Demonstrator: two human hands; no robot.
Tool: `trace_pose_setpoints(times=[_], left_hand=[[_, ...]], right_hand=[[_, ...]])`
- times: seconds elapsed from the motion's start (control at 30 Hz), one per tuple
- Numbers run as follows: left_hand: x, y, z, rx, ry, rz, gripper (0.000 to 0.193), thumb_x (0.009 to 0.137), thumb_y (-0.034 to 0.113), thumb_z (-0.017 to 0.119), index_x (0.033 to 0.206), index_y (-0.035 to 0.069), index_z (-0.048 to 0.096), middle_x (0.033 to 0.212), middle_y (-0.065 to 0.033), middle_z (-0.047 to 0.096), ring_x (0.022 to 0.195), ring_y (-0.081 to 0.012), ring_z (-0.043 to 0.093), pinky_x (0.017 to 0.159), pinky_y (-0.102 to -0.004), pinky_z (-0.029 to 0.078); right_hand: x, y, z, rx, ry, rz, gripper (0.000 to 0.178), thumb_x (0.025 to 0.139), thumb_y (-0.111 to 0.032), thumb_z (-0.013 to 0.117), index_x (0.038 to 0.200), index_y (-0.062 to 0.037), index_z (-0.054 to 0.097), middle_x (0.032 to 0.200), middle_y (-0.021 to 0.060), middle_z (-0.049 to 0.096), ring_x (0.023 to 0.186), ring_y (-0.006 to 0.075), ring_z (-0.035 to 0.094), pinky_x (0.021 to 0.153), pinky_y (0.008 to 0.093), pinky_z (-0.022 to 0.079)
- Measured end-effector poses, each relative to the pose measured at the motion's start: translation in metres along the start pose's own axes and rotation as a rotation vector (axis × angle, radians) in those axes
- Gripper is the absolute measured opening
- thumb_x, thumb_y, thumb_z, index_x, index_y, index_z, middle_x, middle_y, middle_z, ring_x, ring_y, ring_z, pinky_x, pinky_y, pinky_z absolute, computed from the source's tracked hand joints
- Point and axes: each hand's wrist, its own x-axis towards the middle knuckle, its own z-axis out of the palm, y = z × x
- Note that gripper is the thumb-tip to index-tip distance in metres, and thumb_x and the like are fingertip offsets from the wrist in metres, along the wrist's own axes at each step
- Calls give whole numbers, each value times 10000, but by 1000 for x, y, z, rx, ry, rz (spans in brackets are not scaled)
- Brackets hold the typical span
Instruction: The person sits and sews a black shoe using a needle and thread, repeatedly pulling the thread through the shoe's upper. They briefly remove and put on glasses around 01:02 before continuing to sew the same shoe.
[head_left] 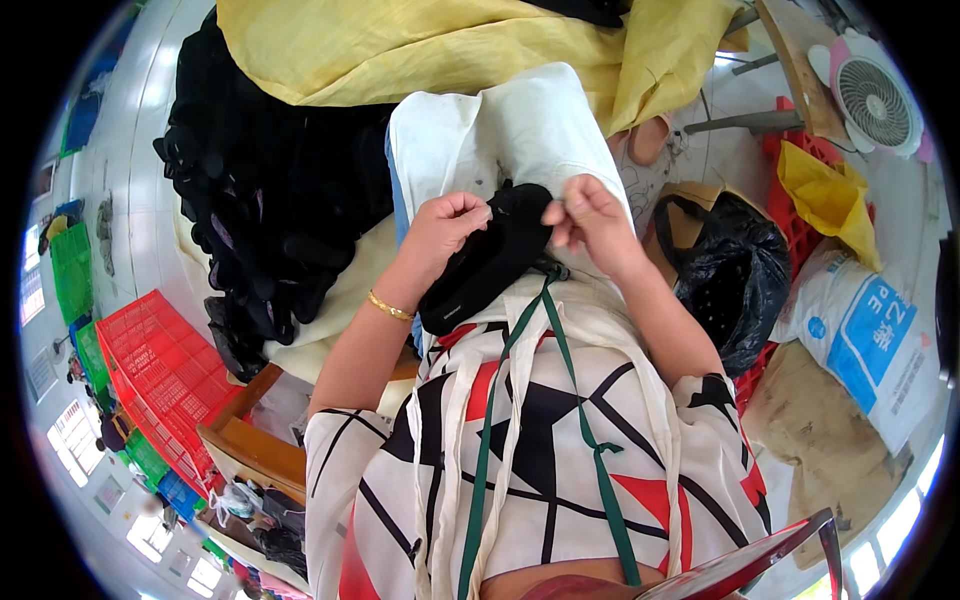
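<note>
A long black fabric piece [490,258] with rounded ends lies slantwise across my lap, on a white cloth [545,115] that covers my legs. My left hand [450,228] is over its left edge, thumb and forefinger pinched together; what they hold is too small to make out. Across from it, my right hand [592,222] is raised beside the piece's upper right end. Its fingers are curled in a pinch and slightly blurred, and anything between them cannot be made out. My left wrist wears a gold bracelet [390,306].
On the left is a heap of black fabric pieces [270,190], with a red crate [165,375] nearer me. Yellow sheeting [420,50] stretches ahead. To the right are a black plastic bag [735,280], a white-and-blue sack [865,335], flattened brown sacking [820,430] and a fan [873,98].
</note>
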Motion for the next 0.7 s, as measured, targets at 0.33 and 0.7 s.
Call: trace_pose_setpoints(times=[0.33,0.7], left_hand=[[1,-3,-2,-337,-89,-159,93,919,156,692,911,69,658,785,21,604,657,-44,497,547,-192,362],[1,32,25,981,243,729,380,728,150,825,661,32,469,743,-96,574,726,-274,531,636,-368,442]], right_hand=[[-17,37,-126,360,455,31,103,999,-182,586,978,-86,556,707,19,557,540,114,491,478,242,392],[-22,25,-112,214,351,-72,156,1006,-229,596,984,-78,562,705,1,576,548,81,504,493,227,415]])
